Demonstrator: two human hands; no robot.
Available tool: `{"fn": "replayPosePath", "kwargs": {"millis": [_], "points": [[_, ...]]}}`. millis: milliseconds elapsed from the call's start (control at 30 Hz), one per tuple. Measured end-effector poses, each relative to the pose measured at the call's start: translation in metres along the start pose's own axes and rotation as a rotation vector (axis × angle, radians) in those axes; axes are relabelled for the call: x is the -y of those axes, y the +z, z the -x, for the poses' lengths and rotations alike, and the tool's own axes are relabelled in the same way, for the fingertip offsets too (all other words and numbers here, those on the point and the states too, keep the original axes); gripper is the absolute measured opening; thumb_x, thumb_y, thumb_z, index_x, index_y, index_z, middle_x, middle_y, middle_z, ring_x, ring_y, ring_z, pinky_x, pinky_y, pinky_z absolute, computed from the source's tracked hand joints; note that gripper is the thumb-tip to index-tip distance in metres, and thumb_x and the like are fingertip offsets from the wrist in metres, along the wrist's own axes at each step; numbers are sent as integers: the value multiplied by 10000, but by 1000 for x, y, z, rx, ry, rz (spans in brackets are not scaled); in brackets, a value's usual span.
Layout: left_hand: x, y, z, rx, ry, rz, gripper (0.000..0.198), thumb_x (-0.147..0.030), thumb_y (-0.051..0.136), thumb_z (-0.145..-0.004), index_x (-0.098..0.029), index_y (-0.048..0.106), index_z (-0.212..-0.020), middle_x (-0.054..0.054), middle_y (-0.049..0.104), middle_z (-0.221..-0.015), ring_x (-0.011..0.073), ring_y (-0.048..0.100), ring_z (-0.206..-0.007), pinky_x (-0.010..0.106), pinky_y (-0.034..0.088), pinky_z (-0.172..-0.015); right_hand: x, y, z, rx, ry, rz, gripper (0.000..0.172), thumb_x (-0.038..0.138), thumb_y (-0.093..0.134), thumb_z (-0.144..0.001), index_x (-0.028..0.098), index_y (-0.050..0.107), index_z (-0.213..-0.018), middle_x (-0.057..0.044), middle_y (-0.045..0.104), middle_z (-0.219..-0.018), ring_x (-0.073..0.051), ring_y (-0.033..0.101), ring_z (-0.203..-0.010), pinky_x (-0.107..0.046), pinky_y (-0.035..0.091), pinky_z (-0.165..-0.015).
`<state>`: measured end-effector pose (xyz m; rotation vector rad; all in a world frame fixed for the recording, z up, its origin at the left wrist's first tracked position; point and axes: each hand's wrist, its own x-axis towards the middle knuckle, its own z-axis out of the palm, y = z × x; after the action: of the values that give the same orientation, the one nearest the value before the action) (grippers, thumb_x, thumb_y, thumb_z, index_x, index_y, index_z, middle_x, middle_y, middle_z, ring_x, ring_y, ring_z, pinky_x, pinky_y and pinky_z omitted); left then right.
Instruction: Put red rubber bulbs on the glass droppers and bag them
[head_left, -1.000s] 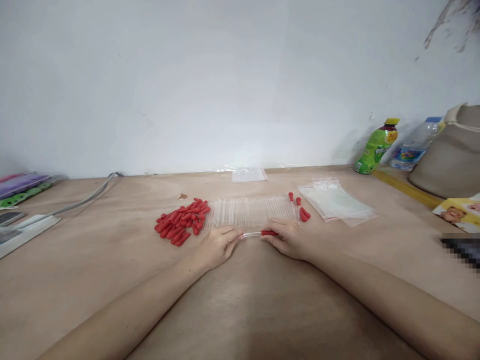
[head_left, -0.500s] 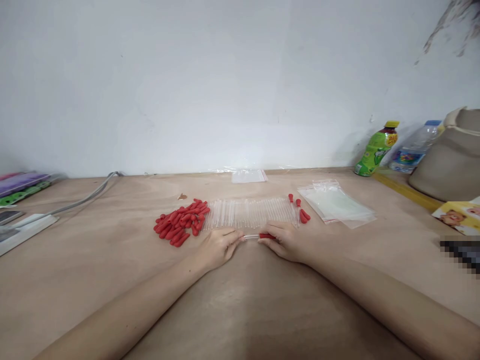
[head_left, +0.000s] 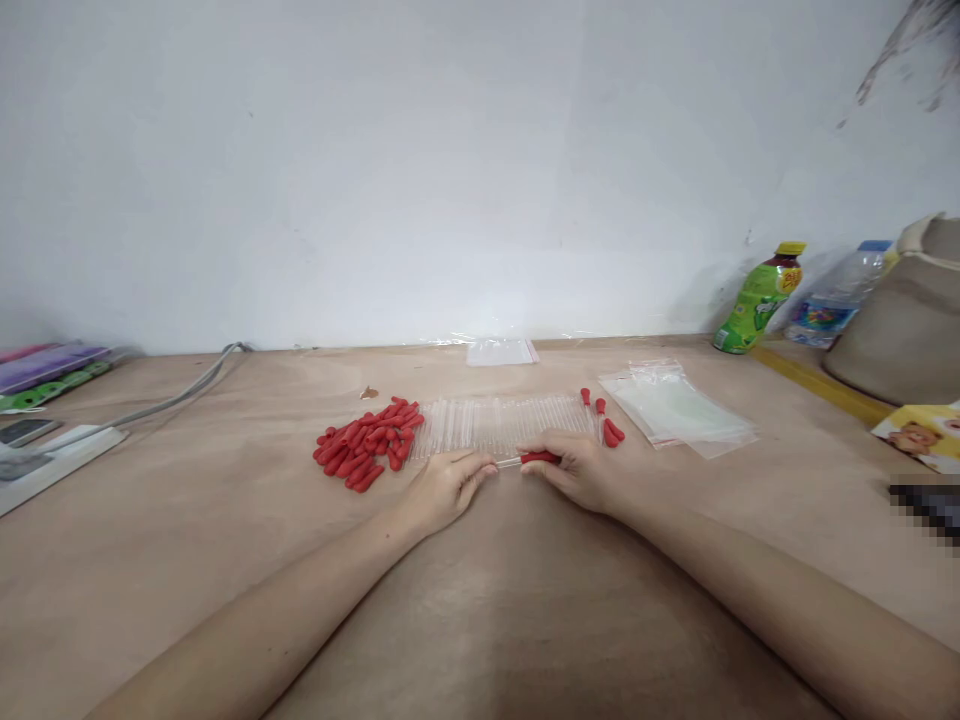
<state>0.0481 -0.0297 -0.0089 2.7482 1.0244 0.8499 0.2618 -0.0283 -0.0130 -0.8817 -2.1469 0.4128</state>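
Note:
Between my hands, just in front of a row of clear glass dropper tubes, one glass tube lies level with a red rubber bulb at its right end. My left hand pinches the tube's left part; the fingers hide that end. My right hand is closed round the red bulb. To the left is a heap of loose red rubber bulbs. At the row's right end, a couple of tubes wear red bulbs, with loose red bulbs beside them.
Clear zip bags lie right of the tubes, and a white packet lies by the wall. A green drink bottle, a water bottle and a beige container stand back right. A grey cable crosses the left side.
My right hand has risen slightly and opened up a little, showing more of the red bulb. The tube now tilts slightly up to the right. The whole view has shifted a touch.

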Motion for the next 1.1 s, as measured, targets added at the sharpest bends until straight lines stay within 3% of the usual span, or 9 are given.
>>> {"fn": "replayPosePath", "kwargs": {"millis": [133,233,300,400,500,667,833,967,1100], "points": [[-1,1,0,-26,29,27,220,-271,414,-867,-153,575,-958,41,611,-756,137,555,-661,240,437,-607,1,0,-6,-198,241,-367,254,325,617,-698,190,516,-887,-6,586,-741,-129,572,-696,-264,478,-640],[-2,0,0,-56,21,47,262,-302,435,-851,-146,539,-1035,56,606,-794,145,559,-678,255,450,-622,-5,-17,-18,-294,342,-513,331,353,595,-701,187,507,-972,-5,566,-776,-114,561,-698,-257,474,-644],[-3,-1,-1,-45,12,57,274,-300,430,-852,-153,528,-1062,60,607,-819,147,563,-693,264,454,-639,-16,-38,-27,-340,425,-477,396,357,538,-736,188,484,-1091,-3,559,-763,-98,543,-635,-239,462,-593],[-4,0,-1,-17,9,58,268,-292,420,-856,-164,534,-1061,55,611,-815,152,566,-710,278,453,-663,-44,-69,-38,-349,685,-241,452,291,518,-719,146,457,-1143,-29,575,-769,-100,534,-564,-217,426,-499],[-4,1,-2,-7,5,54,257,-284,420,-855,-157,544,-1041,50,610,-792,154,564,-710,283,452,-664,-73,-83,-40,-248,850,134,365,222,529,-668,130,540,-1021,-51,608,-792,-129,567,-660,-215,429,-561],[-3,1,-2,-14,35,46,241,-273,413,-856,-152,559,-1005,62,622,-820,160,572,-743,286,456,-674,-94,-74,-37,-142,869,263,263,235,581,-614,157,629,-861,-58,628,-815,-178,574,-756,-243,419,-635],[-3,1,-2,-12,41,45,233,-265,407,-860,-148,568,-981,63,624,-809,158,571,-735,285,456,-671,-91,-79,-32,-81,862,393,395,385,590,-626,139,600,-935,-92,616,-854,-210,568,-787,-265,413,-627],[-2,1,-3,1,43,32,227,-257,411,-859,-145,571,-974,64,621,-816,158,560,-733,285,449,-672,-79,-96,-19,105,901,523,215,368,569,-646,157,599,-622,-65,588,-620,-187,548,-618,-251,371,-511],[-3,1,-3,-3,44,9,219,-259,418,-856,-141,586,-933,56,611,-773,161,544,-725,293,436,-682,-66,-99,-9,294,1006,308,283,389,568,-644,174,512,-469,-5,461,-426,-120,441,-417,-239,319,-429]]}}
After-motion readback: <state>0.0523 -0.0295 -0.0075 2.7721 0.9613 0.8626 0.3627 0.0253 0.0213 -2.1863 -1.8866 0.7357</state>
